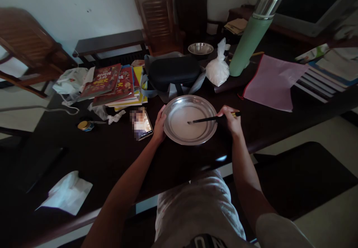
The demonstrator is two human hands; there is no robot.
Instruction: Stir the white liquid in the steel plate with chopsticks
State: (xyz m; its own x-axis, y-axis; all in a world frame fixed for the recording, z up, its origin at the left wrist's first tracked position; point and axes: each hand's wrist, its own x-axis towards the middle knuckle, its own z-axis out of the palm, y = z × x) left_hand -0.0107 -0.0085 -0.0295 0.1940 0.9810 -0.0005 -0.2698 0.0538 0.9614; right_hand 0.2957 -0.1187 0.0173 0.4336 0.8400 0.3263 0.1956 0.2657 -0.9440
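A round, shallow metal basin [173,134] with whitish, cloudy contents stands in front of me on the dark table. My left hand [160,125] grips its left rim, thumb side up. Closed round the handle of a dark paintbrush [203,120], my right hand [230,119] is at the basin's right edge. The brush slants inward over the rim, and its bristle tip is at the whitish contents near the middle. Whether the tip is under the surface I cannot tell. Just left of my left hand lies a lit phone [144,125], its screen partly blurred.
Behind the basin sit a black case [173,72], a tied bag of white powder [217,71] and a tall green flask [250,43]. Books [107,85] and a small jar [85,125] are on the left. A pink mesh pouch [275,84] lies right; tissue paper [68,194] lies front left.
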